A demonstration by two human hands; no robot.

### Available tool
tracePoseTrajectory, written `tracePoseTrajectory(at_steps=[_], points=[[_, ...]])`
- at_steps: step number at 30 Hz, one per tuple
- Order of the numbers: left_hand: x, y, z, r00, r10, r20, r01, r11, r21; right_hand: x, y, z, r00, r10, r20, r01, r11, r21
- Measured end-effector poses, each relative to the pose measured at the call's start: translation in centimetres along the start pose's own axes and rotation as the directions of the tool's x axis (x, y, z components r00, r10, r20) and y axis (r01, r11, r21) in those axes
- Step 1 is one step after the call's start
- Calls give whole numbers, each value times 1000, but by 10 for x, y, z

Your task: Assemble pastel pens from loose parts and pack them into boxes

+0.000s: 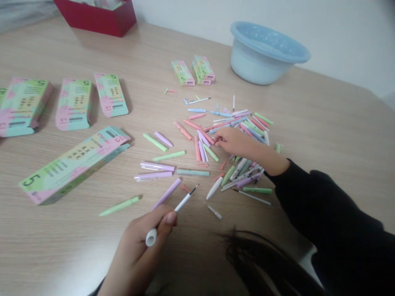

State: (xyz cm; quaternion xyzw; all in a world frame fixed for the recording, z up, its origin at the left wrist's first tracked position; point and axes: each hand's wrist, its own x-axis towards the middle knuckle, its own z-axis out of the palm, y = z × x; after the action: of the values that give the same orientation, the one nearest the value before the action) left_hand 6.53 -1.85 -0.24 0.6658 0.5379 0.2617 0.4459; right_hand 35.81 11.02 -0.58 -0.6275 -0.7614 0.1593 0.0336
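My left hand [142,246], low in the view, is closed around a white pen barrel [151,237] whose open end faces me. Between its thumb and forefinger it also grips a white pen refill [183,199], its dark, red-ended tip pointing up and right. My right hand [236,142] reaches into the heap of pastel pen parts [243,174], its fingers bent together; whatever they hold is hidden. Near my left hand lie a purple pen barrel [166,193], a white pen barrel [214,188] and a small clear-white piece [214,212].
A long pastel carton [75,164] lies at left, with several more boxes [75,102] behind it. Small boxes [203,70] stand at the back beside a blue basin [262,61]. A red box [95,16] is at the far left. Dark hair hangs at the bottom.
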Motion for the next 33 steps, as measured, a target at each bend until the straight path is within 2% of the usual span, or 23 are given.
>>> tracePoseTrajectory(at_steps=[7, 13, 21, 29, 33], points=[[0, -1, -1, 999, 40, 12, -40, 998, 40, -4, -4, 6, 998, 46, -42, -47, 999, -22], [-1, -4, -2, 1000, 26, 17, -26, 1000, 12, -16, 4, 2, 994, 84, -67, -85, 996, -6], [-1, -2, -3, 996, 81, 22, -81, 997, 14, -24, 10, 1, 994, 82, -79, -85, 996, -38], [-1, -5, -2, 998, 62, 22, -62, 998, -2, -15, 5, 11, 989, 134, -66, -140, 984, -113], [0, -11, -1, 997, 73, 16, -73, 997, 0, -22, -7, 6, 990, 113, -90, -125, 983, -138]])
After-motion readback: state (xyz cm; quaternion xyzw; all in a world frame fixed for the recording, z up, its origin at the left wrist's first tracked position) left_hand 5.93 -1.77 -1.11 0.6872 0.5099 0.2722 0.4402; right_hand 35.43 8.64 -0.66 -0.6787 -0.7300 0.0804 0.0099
